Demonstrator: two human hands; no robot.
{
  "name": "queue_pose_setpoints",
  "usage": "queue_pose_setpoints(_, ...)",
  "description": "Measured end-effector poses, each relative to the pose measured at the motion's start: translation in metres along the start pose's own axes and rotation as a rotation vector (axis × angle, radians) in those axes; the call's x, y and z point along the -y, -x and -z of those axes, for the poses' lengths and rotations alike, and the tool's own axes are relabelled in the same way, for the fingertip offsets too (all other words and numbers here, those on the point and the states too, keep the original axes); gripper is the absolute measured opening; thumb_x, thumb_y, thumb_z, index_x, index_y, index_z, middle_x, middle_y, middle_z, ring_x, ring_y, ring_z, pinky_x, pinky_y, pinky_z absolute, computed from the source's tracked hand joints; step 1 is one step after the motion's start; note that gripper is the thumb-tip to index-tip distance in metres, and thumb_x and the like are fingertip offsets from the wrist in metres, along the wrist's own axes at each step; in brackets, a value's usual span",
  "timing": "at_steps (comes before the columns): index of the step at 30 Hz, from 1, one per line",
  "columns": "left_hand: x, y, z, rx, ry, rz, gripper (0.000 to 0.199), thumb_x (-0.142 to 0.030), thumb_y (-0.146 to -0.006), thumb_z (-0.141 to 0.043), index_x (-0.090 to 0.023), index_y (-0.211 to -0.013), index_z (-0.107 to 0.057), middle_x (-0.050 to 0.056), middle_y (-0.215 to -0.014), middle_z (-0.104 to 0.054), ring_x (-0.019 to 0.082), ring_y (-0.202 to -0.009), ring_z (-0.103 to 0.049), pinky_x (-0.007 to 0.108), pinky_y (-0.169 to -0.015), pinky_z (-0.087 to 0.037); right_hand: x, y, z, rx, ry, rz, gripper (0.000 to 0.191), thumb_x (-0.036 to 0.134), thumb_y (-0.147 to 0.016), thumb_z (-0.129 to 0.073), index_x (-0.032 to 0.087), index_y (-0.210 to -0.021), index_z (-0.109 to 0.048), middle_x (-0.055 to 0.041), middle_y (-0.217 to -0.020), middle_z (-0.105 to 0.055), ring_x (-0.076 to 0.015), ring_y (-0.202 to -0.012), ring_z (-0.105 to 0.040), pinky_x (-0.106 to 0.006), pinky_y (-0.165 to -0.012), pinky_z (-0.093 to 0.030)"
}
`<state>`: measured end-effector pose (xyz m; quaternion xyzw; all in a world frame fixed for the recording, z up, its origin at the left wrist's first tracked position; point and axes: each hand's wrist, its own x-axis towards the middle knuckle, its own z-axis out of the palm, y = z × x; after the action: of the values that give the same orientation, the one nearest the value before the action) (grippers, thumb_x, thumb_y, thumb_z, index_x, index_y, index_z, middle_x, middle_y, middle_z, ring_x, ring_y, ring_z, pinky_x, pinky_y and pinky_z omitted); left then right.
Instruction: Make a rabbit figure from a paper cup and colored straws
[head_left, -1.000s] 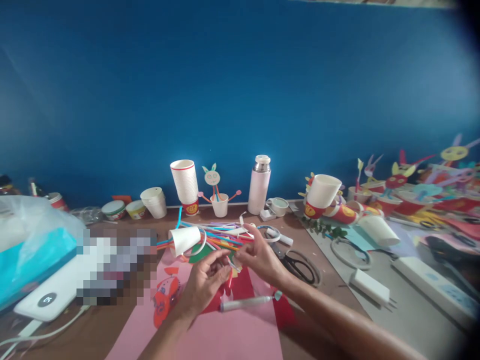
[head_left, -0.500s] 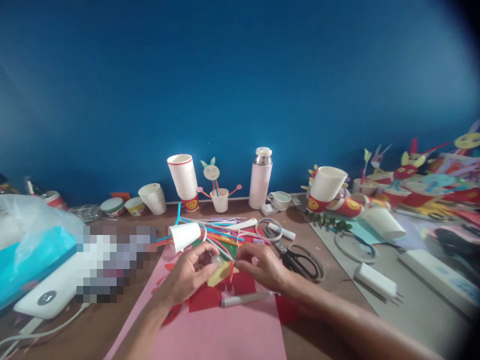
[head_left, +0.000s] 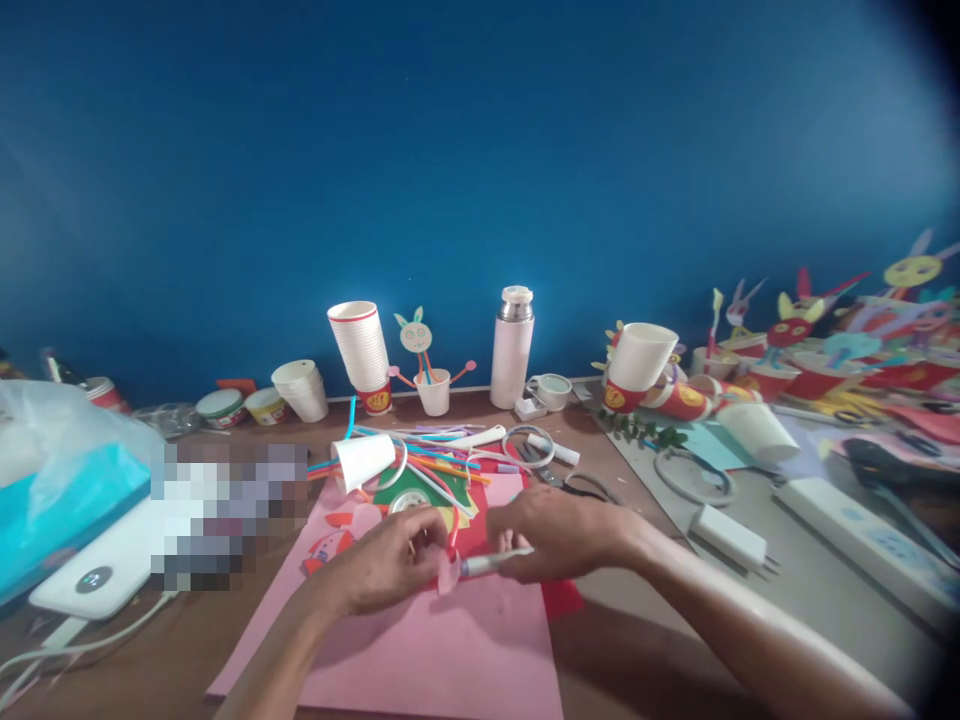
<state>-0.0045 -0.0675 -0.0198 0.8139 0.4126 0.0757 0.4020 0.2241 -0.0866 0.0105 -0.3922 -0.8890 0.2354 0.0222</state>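
Note:
My left hand (head_left: 394,558) is closed, its fingers pinching a small pink paper piece (head_left: 448,573) above the large pink sheet (head_left: 435,655). A short red strip (head_left: 454,525) rises beside those fingertips. My right hand (head_left: 559,530) is closed around a white marker (head_left: 486,563), whose grey end points left and meets or nearly meets the pink piece. Behind my left hand lies a roll of tape (head_left: 409,500) on green paper (head_left: 388,488). Red paper cutouts (head_left: 330,545) lie on the pink sheet left of my hands.
Straws (head_left: 442,465), a tipped paper cup (head_left: 366,462) and scissors (head_left: 589,485) lie beyond my hands. A cup stack (head_left: 358,345), a paper-faced cup figure (head_left: 433,393) and a thermos (head_left: 512,355) stand along the wall. A power strip (head_left: 862,540) is at right.
The yellow piece is out of my left hand, which now pinches pink paper. My right hand has picked up the marker from the sheet. The tape roll now lies behind my left hand.

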Motion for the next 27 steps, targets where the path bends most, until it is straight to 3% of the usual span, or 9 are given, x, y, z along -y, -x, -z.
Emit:
queue_pose_setpoints(3,-0.001,-0.001,-0.004,0.016,-0.056,0.027,0.014,-0.016,-0.068,-0.045,-0.023,-0.079,-0.049,-0.003,-0.077,-0.053,0.013,-0.066,-0.046,0.024,-0.055,-0.033,-0.012,0.0,0.012,-0.056,-0.111,-0.027,0.009,0.021,-0.072,-0.056,0.017,-0.079,-0.061,-0.0002,-0.074,-0.065,-0.0127,-0.065,-0.058,-0.019,-0.054,-0.037)
queue_pose_setpoints(7,-0.004,-0.002,-0.006,0.041,-0.113,0.05,0.013,-0.018,-0.07,-0.044,-0.023,-0.081,-0.049,-0.003,-0.075,-0.054,0.014,-0.065,-0.047,0.025,-0.055,-0.033,-0.024,-0.006,0.011,-0.13,-0.164,-0.041,0.007,0.022,-0.072,-0.057,0.017,-0.077,-0.058,0.0027,-0.068,-0.059,-0.0092,-0.059,-0.052,-0.018,-0.05,-0.033)
queue_pose_setpoints(18,-0.009,-0.006,-0.008,0.056,-0.151,0.063,0.012,-0.017,-0.069,-0.044,-0.022,-0.079,-0.049,-0.002,-0.075,-0.054,0.013,-0.064,-0.046,0.025,-0.056,-0.032,-0.024,-0.009,0.009,-0.135,-0.198,-0.039,0.006,0.024,-0.073,-0.057,0.018,-0.072,-0.055,0.0062,-0.062,-0.053,-0.006,-0.054,-0.046,-0.016,-0.047,-0.029)
queue_pose_setpoints(22,-0.008,-0.006,-0.011,0.061,-0.177,0.012,0.015,-0.018,-0.072,-0.042,-0.022,-0.079,-0.054,-0.001,-0.078,-0.053,0.012,-0.065,-0.046,0.024,-0.056,-0.032,-0.025,-0.01,0.008,-0.148,-0.201,-0.048,0.007,0.024,-0.073,-0.056,0.017,-0.073,-0.055,0.0064,-0.061,-0.051,-0.0058,-0.052,-0.045,-0.017,-0.046,-0.028)
queue_pose_setpoints(27,-0.009,-0.006,-0.013,0.057,-0.171,-0.007,0.015,-0.018,-0.073,-0.042,-0.021,-0.078,-0.056,-0.001,-0.078,-0.052,0.012,-0.067,-0.046,0.024,-0.059,-0.033,-0.022,-0.01,0.007,-0.191,-0.313,-0.063,0.008,0.023,-0.075,-0.054,0.017,-0.08,-0.054,0.0048,-0.062,-0.056,-0.0073,-0.052,-0.049,-0.017,-0.046,-0.032)
